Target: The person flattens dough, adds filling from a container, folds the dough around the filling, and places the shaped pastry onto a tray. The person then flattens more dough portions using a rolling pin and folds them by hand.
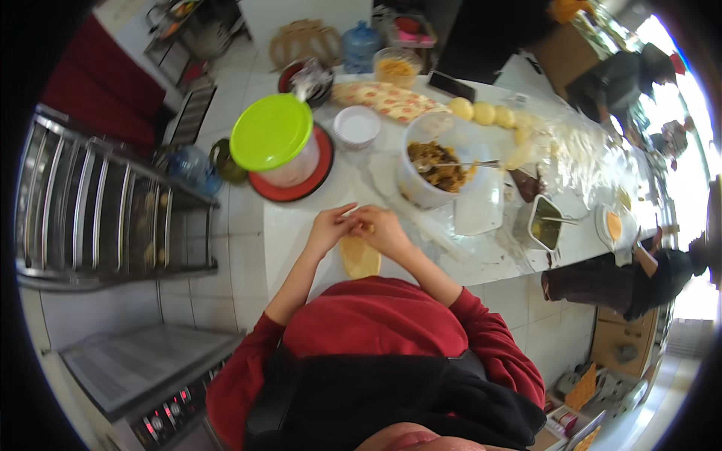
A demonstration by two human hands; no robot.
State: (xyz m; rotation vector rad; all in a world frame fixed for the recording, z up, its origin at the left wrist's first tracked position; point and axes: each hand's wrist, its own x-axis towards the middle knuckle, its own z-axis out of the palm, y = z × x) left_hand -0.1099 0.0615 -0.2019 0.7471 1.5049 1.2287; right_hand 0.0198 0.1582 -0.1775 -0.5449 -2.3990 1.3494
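A flat, oval piece of pale dough (361, 259) lies on the white table close to my body. Both hands meet over its far end. My left hand (329, 228) has its fingers bent and pressed together at that end, touching the fingers of the other hand. My right hand (383, 231) pinches the dough's edge there, with a bit of yellowish dough showing at the fingers. Just beyond, to the right, stands a translucent tub (412, 184) of brown shredded filling (444, 171) with a long-handled metal utensil (477, 163) in it.
A lime-lidded container (272, 131) sits on a red turntable (325, 161), beside white paper cups (356, 126). Dough balls (483, 113), a phone (453, 86) and a metal pan (541, 225) are farther along. A tray rack (113, 203) stands left; people work at right.
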